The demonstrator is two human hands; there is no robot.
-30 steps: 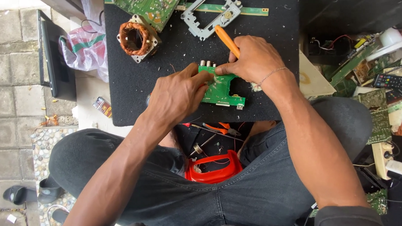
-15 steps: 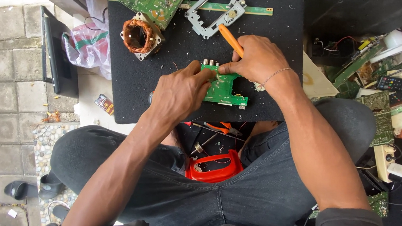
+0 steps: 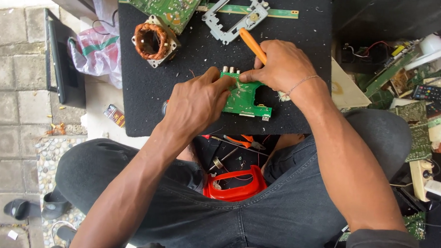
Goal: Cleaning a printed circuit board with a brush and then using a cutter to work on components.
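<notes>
A small green circuit board with a row of round sockets on its far edge lies on a black mat. My left hand presses down on the board's left end, fingers curled over it. My right hand grips an orange-handled tool and its tip meets the board near the sockets. A thin bracelet circles my right wrist.
On the mat's far side lie a copper-wound coil, a large green circuit board and a grey metal frame. A red container and orange-handled pliers sit between my knees. Scrap boards and a remote crowd the right.
Both hands and the small board stay in the same grip and place; only tiny shifts of the tool tip and the camera view.
</notes>
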